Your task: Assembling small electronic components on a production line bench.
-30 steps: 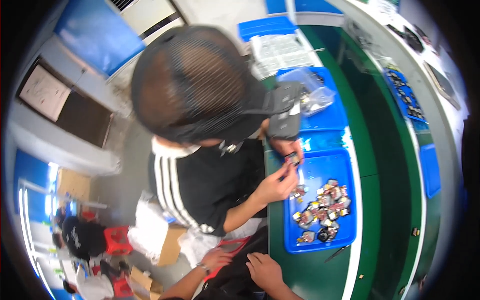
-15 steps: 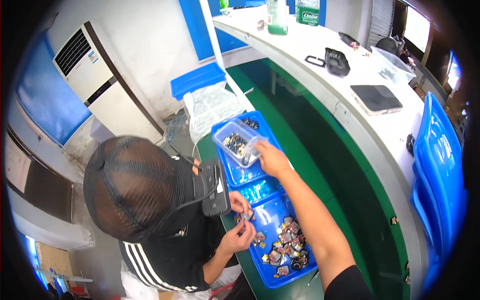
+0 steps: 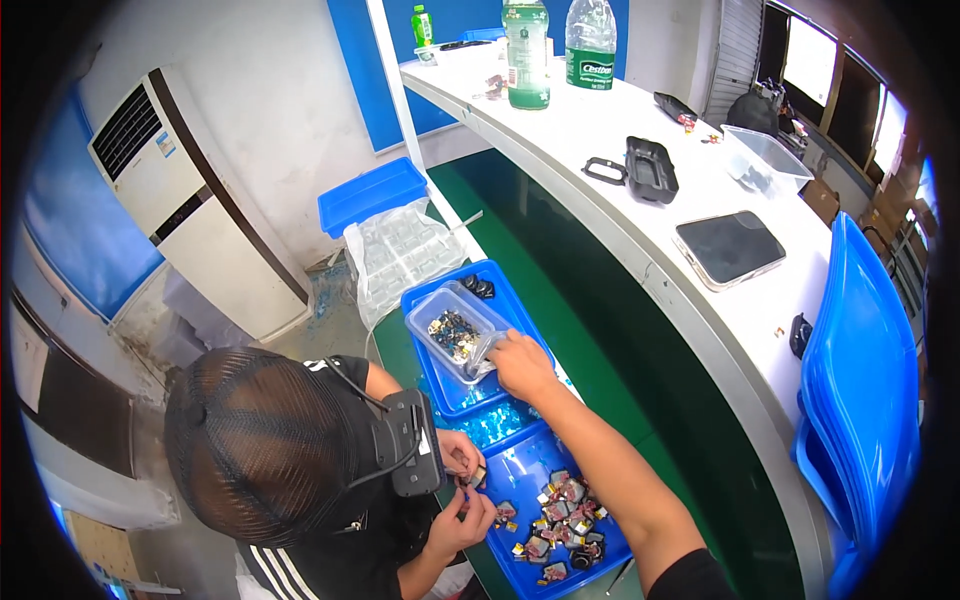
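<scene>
My right hand (image 3: 522, 366) reaches in from the lower right. Its fingers are closed on a crumpled-looking piece of clear plastic (image 3: 484, 354) at the right corner of a clear plastic container (image 3: 424, 308); whether they also grip the rim I cannot tell. Small dark and light parts (image 3: 453, 336) lie inside the container. It sits in a blue tray (image 3: 505, 287), with several black pieces (image 3: 479, 287) beside it. Below my forearm, a second blue tray (image 3: 512, 462) holds several small grey-and-red assemblies (image 3: 566, 512). My left hand is out of view.
At left, a person in a black mesh cap (image 3: 262, 440) works a small part with both hands (image 3: 462, 505). A white curved counter (image 3: 610, 125) carries bottles, a black case (image 3: 650, 170) and a phone (image 3: 731, 247). Blue trays (image 3: 870, 380) stand at the right.
The whole scene has shifted lower and slightly left in view. My right hand stays at the container's corner with the clear plastic. The other person's hands keep hold of the small part.
</scene>
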Demonstrator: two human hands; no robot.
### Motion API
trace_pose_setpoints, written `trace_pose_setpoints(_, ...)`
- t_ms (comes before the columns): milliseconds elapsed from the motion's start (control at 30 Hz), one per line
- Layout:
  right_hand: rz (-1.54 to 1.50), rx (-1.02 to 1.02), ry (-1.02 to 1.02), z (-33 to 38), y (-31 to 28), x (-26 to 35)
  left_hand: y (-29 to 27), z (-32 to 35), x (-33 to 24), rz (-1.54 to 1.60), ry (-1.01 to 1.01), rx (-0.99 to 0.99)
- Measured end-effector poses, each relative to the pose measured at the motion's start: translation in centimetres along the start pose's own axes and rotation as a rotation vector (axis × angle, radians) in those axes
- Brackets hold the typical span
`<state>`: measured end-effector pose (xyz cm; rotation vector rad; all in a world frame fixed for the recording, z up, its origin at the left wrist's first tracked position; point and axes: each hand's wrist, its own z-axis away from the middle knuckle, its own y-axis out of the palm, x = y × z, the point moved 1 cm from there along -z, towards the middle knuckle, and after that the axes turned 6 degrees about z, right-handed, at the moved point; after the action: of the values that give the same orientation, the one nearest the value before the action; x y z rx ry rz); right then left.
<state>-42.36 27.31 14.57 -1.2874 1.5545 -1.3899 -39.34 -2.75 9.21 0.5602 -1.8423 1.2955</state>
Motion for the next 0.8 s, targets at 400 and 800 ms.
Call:
trace_pose_setpoints(400, -0.104, 0.320, 0.400, -4.1, 3.5, -0.7, -0.6, 0.3, 1.5, 0.899, -0.200, -0.230)
trace_pose_setpoints(800, -0.137, 0.366, 0.420, -5.2, 5.2, 0.1, 0.1, 2.0, 0.8, 0.605, -0.248, -0.270)
